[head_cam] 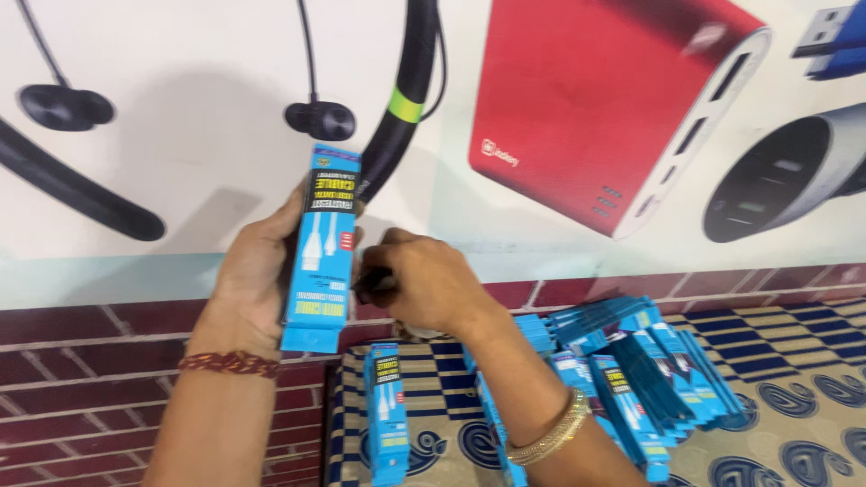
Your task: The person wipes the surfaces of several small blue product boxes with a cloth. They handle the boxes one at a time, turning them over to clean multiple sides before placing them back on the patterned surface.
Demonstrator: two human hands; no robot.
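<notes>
My left hand (257, 271) holds a long, narrow blue cable box (320, 248) upright in front of the wall, its printed face toward me. A red thread band sits on that wrist. My right hand (424, 280), with a gold bangle on its wrist, is closed around a small dark marker-like object (373, 282) whose tip touches the right edge of the box. A second blue cable box (388, 415) lies flat below on the patterned cloth.
A heap of several blue cable boxes (631, 361) lies on a blue and cream patterned cloth (794, 397) at right. A red brick-pattern surface (81, 370) runs along the left. Behind hangs a poster of earphones, a red power bank (613, 99) and chargers.
</notes>
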